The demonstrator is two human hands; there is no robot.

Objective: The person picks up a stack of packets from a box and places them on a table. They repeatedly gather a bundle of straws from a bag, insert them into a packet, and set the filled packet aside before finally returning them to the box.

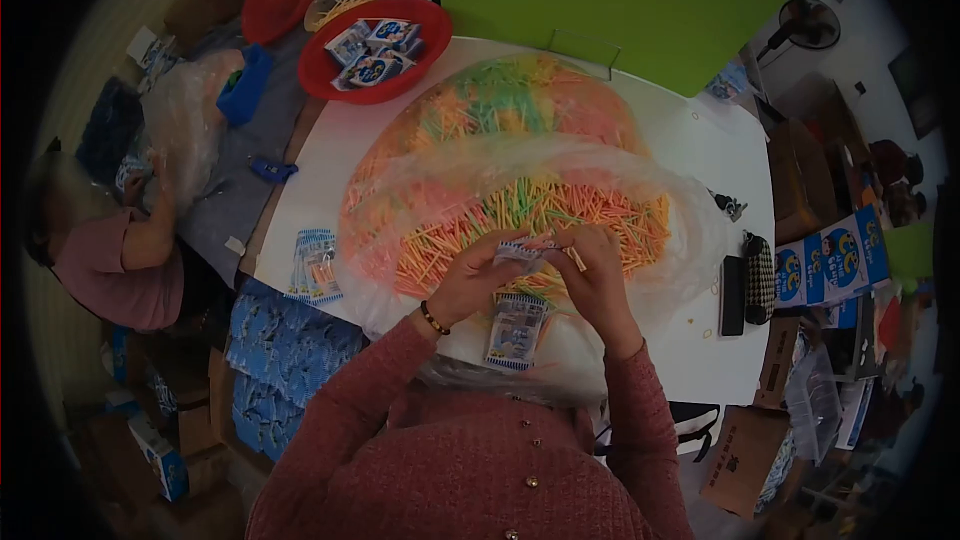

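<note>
My left hand and my right hand hold a small blue-and-white plastic packet between them, fingers pinched on its two ends. Something pinkish shows at the packet; I cannot make out how full it is. Beneath them a large clear plastic bag lies spread on the white table, heaped with thin pink, orange, yellow and green sticks. Just below my hands rests another clear packet with blue-and-white striped ends. More such packets lie in a stack left of the bag.
A red basin with filled packets stands at the back left. A black case, a checked pouch and keys lie on the right. A co-worker handles clear plastic at left. A green panel stands behind.
</note>
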